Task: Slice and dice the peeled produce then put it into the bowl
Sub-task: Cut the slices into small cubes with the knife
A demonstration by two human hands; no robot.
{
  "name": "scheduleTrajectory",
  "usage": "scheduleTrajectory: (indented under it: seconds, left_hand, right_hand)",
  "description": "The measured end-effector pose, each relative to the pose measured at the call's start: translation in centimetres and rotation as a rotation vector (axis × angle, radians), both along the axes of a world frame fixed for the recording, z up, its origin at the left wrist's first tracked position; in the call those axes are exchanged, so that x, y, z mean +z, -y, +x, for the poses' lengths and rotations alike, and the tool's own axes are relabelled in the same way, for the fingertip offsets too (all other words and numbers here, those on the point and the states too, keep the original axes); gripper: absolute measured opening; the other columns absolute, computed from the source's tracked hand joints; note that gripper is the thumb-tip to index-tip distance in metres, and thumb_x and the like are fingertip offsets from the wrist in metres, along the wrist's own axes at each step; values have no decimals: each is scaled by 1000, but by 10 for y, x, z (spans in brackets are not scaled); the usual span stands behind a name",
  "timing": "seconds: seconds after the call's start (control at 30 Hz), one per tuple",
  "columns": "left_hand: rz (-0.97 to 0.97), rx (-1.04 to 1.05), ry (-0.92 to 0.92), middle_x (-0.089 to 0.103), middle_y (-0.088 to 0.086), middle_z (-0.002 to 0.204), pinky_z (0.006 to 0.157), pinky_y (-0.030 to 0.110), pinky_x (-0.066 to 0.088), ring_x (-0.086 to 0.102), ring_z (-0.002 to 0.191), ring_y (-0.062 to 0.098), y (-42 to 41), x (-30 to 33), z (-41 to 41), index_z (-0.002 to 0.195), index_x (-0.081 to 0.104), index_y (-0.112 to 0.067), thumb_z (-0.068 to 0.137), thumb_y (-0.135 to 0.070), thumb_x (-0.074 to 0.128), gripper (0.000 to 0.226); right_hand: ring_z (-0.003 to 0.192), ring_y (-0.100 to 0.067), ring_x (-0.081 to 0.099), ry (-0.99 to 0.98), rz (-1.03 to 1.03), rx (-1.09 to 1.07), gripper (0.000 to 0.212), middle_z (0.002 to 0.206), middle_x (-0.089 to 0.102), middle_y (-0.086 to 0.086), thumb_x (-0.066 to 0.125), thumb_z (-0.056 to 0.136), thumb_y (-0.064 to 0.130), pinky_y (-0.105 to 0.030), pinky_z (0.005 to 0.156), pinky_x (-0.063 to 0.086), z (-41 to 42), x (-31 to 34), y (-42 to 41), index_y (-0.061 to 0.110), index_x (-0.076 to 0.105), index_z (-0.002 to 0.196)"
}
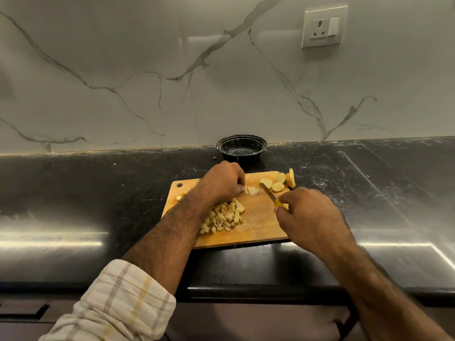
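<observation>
A wooden cutting board point(261, 225) lies on the black counter. A pile of pale diced pieces point(225, 217) sits left of its centre. My left hand point(221, 182) is curled over a small pale piece point(252, 190) near the board's far edge, pressing it down. My right hand point(310, 217) grips the yellow handle of a small knife point(269, 194), whose blade points toward that piece. Several round slices point(275, 183) rest at the far right corner of the board. Behind the board, an empty black bowl point(241, 148) stands against the wall.
The black counter point(98, 193) stretches left and right, with its front edge just below the board. A marble-patterned wall rises behind it, carrying a socket point(323, 27) at upper right. Two stray pieces point(181, 195) lie near the board's left corner hole.
</observation>
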State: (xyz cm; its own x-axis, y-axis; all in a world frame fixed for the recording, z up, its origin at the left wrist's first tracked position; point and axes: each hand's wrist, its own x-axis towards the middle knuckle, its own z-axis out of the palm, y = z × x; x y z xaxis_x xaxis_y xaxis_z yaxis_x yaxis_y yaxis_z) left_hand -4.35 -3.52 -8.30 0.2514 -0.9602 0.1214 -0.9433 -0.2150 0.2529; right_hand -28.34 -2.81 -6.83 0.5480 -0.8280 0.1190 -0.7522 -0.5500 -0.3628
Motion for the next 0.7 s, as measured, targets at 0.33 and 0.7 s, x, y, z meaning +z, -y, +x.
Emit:
scheduleTrajectory:
  seconds: [0.33, 0.7]
  left_hand:
    - [10, -2, 15, 71, -7, 105, 87, 31, 60, 64, 95, 7, 2, -5, -4, 108, 77, -23, 97, -34, 73, 15]
    - [-5, 25, 21, 71, -7, 101, 82, 30, 58, 63, 91, 7, 4, -6, -7, 108, 75, -22, 99, -52, 65, 33]
  right_hand:
    - [92, -15, 63, -43, 19, 5, 31, 103, 67, 6, 55, 99, 43, -35, 79, 58, 11, -7, -3, 28, 70, 122]
    - [86, -12, 62, -41, 34, -56, 30, 96, 65, 8, 56, 97, 46, -41, 81, 61, 8, -4, 6, 28, 68, 118]
